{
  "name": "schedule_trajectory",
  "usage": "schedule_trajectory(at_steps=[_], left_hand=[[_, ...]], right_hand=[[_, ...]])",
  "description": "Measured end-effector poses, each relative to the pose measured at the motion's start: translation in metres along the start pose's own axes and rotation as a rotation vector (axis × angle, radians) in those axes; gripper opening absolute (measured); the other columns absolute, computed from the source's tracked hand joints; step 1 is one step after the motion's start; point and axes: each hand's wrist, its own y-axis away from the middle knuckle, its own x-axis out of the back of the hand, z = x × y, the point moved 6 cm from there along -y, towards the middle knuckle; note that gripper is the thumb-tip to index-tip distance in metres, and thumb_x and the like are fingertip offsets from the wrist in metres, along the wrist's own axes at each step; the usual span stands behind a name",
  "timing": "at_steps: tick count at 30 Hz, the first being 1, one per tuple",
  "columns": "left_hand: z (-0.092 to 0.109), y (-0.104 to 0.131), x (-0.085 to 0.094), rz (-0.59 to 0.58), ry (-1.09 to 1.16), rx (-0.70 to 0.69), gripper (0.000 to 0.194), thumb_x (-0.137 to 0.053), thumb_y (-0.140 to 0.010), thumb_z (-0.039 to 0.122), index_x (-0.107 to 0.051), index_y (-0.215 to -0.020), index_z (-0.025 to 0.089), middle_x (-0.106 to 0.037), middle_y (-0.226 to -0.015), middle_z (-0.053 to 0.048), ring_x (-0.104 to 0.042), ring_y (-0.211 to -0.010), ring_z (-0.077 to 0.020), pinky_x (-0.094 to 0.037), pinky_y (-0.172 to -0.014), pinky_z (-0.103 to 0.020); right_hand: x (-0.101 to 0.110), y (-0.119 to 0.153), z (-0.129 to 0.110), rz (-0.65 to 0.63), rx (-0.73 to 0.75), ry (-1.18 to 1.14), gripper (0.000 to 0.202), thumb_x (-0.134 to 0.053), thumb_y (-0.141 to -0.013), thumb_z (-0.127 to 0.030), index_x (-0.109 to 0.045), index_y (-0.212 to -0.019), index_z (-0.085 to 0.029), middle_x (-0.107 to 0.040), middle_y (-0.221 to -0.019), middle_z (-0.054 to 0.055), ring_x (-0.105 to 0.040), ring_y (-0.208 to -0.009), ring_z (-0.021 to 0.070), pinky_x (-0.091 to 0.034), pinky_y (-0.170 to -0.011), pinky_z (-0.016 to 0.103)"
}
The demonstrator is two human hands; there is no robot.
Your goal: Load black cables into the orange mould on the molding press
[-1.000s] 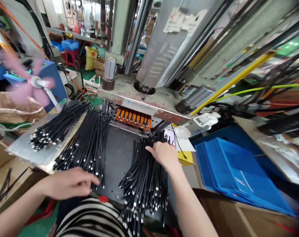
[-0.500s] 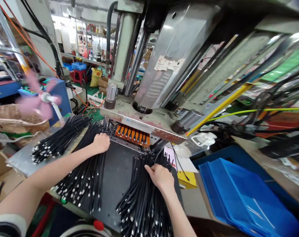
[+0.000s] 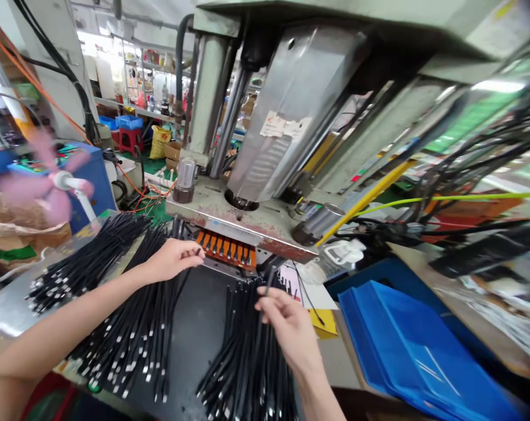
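Observation:
My left hand [image 3: 177,258] pinches the end of a black cable just left of the orange mould [image 3: 225,248], whose slots hold several black connectors. The cable trails down from my fingers over the dark plate [image 3: 198,327]. Above the right bundle of black cables [image 3: 247,345], my right hand [image 3: 284,318] grips one cable, its tip sticking up past the fingers. Another bundle [image 3: 137,321] with silver plugs fans out below my left forearm, and a further bundle [image 3: 89,251] lies at the far left.
The press block [image 3: 247,216] with its metal columns stands over the mould. Blue trays [image 3: 405,345] are stacked at the right. A pink fan [image 3: 56,184] spins at the left beside a paper sack [image 3: 23,228]. Black and yellow-green cables hang at the right.
Both hands have lifted off the bundles, each now with a cable between the fingers. My left hand is closer to the mould. The whole view has shifted slightly.

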Motion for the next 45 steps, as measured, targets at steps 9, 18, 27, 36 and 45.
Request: schedule_trajectory(at_steps=[9,18,27,36,45], left_hand=[[0.103,-0.012,-0.003,-0.109,0.176,-0.109,0.018,-0.051,-0.086,0.027,-0.061,-0.079,0.014,-0.060,-0.067,0.001,-0.052,-0.050,-0.0053,-0.041,-0.045,-0.014],[0.093,-0.028,-0.008,-0.062,0.415,-0.003,0.019,-0.065,-0.076,0.030,-0.057,-0.070,0.014,-0.057,-0.049,0.002,-0.057,-0.043,-0.0097,-0.048,-0.042,-0.018],[0.018,-0.014,0.039,0.365,0.229,0.054,0.023,-0.057,-0.081,0.038,-0.055,-0.075,0.016,-0.055,-0.046,0.004,-0.055,-0.037,-0.0110,-0.043,-0.036,-0.018],[-0.133,0.044,0.090,0.576,-0.189,0.394,0.033,-0.054,-0.082,0.039,-0.040,-0.058,0.021,-0.053,-0.041,0.004,-0.053,-0.038,-0.0131,-0.039,-0.047,-0.022],[-0.157,0.056,0.088,0.675,-0.406,0.428,0.021,-0.056,-0.083,0.030,-0.057,-0.100,0.018,-0.059,-0.062,0.001,-0.061,-0.063,-0.0187,-0.039,-0.064,-0.027]], right_hand=[[-0.061,-0.005,-0.084,-0.205,0.332,0.048,0.025,-0.047,-0.095,-0.037,-0.064,-0.096,-0.019,-0.060,-0.062,-0.003,-0.053,-0.049,0.0095,-0.041,-0.049,0.020],[-0.070,-0.020,-0.091,-0.148,0.441,0.068,0.033,-0.044,-0.096,-0.035,-0.055,-0.070,-0.019,-0.052,-0.059,-0.003,-0.047,-0.053,0.0100,-0.036,-0.054,0.021],[-0.129,0.001,-0.027,-0.447,0.226,0.255,0.028,-0.050,-0.088,-0.028,-0.051,-0.062,-0.019,-0.052,-0.052,-0.005,-0.048,-0.051,0.0106,-0.033,-0.054,0.021],[-0.151,-0.018,0.012,-0.747,0.176,0.529,0.006,-0.063,-0.075,-0.021,-0.069,-0.073,-0.021,-0.069,-0.066,-0.002,-0.065,-0.064,0.0145,-0.042,-0.061,0.021],[-0.158,-0.105,0.007,-0.410,0.182,0.102,0.026,-0.054,-0.082,-0.033,-0.066,-0.096,-0.014,-0.072,-0.079,0.008,-0.070,-0.068,0.0192,-0.055,-0.070,0.032]])
